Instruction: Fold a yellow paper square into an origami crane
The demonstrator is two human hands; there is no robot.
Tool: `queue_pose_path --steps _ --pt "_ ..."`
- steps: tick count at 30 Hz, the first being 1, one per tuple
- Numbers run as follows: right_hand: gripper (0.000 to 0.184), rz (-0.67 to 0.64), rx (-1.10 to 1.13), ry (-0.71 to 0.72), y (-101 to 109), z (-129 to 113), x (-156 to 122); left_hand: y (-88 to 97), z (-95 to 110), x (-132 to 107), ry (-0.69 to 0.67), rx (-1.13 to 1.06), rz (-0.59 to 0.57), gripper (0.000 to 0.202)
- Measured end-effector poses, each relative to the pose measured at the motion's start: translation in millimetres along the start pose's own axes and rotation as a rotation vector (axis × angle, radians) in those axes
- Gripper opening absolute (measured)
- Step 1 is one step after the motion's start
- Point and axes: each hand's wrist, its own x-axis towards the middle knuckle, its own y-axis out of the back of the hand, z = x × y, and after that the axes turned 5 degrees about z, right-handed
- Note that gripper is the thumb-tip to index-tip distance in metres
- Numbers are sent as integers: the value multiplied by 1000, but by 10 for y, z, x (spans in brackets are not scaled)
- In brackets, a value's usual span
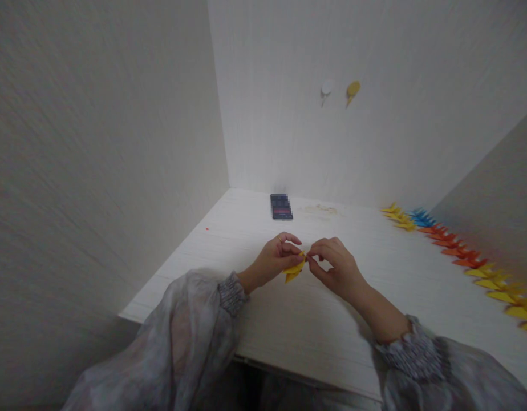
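Above the middle of the white table, my left hand [277, 258] pinches a small yellow origami crane [294, 270] between thumb and fingers. One folded point of the paper hangs down below those fingers. My right hand [334, 264] comes in from the other side, its thumb and fingertips closed together on the crane's right-hand tip. Part of the paper is hidden behind my fingers, so its exact folds cannot be made out.
A phone [281, 206] lies at the back of the white table [306, 337]. Folded paper cranes in yellow, blue and orange [454, 245] line the right side. Walls enclose three sides; a white hook [326, 90] and a yellow hook [353, 89] are on the back one.
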Motion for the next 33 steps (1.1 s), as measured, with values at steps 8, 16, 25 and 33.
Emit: queue_pose_path --steps 8,16,25,33 --pt "6 -33 -116 99 -13 18 13 21 -46 19 -50 68 36 40" --pt "5 -48 -140 143 -15 33 7 45 -65 27 -67 75 52 37" --pt "4 59 -169 133 -49 -14 5 39 -63 32 -95 92 50 38" --pt "5 21 -146 101 -32 -23 4 36 -65 19 -106 77 63 39"
